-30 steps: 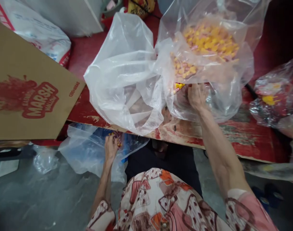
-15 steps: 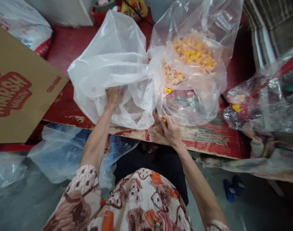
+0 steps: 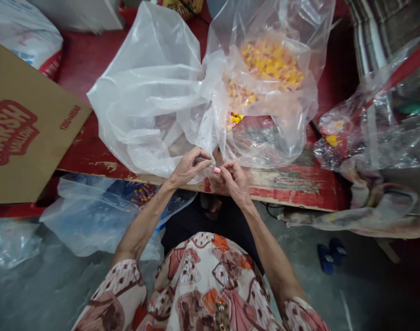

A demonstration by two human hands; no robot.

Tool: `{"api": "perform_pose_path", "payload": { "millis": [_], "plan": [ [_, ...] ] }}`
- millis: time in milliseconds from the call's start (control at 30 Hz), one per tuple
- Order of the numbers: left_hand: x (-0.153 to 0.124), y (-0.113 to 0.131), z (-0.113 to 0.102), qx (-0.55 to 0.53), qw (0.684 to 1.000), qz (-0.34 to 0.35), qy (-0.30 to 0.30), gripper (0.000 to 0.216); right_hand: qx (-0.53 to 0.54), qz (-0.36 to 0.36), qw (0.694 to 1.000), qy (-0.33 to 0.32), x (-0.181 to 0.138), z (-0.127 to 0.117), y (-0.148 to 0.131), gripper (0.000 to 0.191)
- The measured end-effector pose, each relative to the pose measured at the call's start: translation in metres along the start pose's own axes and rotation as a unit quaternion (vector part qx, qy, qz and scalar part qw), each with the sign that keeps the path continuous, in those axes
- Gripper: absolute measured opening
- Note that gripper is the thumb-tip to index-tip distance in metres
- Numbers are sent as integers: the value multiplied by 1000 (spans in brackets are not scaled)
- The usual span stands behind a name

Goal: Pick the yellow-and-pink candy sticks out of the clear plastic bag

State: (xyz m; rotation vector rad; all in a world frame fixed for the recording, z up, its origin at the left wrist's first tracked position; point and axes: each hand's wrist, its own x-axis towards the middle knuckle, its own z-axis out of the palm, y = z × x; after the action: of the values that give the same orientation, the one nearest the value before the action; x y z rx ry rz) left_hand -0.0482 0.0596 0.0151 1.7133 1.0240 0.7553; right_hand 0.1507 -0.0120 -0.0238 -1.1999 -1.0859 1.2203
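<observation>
My right hand (image 3: 236,181) pinches a small pink-and-white piece (image 3: 216,170) between thumb and fingertips, above the front edge of the bench. Just left of it, the thumb and forefinger of my left hand (image 3: 191,168) are closed together; whatever is between them is too small to make out. Behind my left hand spreads a big cloudy plastic bag (image 3: 147,101). A clear plastic bag (image 3: 282,147) lies to its right, with a heap of small yellow and pink pieces (image 3: 272,64) in it. A few yellow and pink pieces (image 3: 234,119) show near the bag's opening.
A cardboard box (image 3: 30,124) stands at the left of the red bench (image 3: 296,188). Crumpled clear plastic (image 3: 385,133) covers the right side. Below the bench hangs a clear bag (image 3: 92,220) with small coloured pieces. Blue slippers (image 3: 325,259) lie on the floor.
My left hand has come out of the cloudy bag and moved right, up to my right hand. My right hand has shifted slightly left, and a pink-and-white piece now shows at its fingertips.
</observation>
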Motion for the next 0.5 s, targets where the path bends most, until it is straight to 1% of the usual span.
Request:
{"api": "perform_pose_path", "payload": {
  "millis": [67, 133, 200, 267, 333, 400, 467, 500],
  "plan": [
    [4, -5, 9, 7, 1000, -4, -8, 41, -29, -1, 999, 43, -1, -6, 5, 43],
    [7, -10, 17, 24, 999, 1, -31, 41, -56, -3, 997, 47, -2, -11, 10, 40],
    [8, -13, 26, 71, 996, 35, -45, 34, -83, -12, 996, 27, -6, -14, 13, 35],
    [8, -14, 39, 152, 984, 82, -52, 23, -135, -45, 989, 36, -15, -17, 17, 30],
    [5, -9, 55, 259, 958, 107, -65, 14, -214, -89, 970, 78, -25, -23, 20, 30],
    [3, 3, 73, 367, 917, 113, -106, 13, -288, -116, 941, 133, -31, -36, 20, 32],
    [3, 18, 89, 448, 873, 123, -151, 19, -329, -110, 920, 185, -25, -55, 15, 31],
    [4, 24, 94, 474, 855, 128, -167, 21, -343, -100, 911, 205, -14, -64, 9, 31]
  ]
}}
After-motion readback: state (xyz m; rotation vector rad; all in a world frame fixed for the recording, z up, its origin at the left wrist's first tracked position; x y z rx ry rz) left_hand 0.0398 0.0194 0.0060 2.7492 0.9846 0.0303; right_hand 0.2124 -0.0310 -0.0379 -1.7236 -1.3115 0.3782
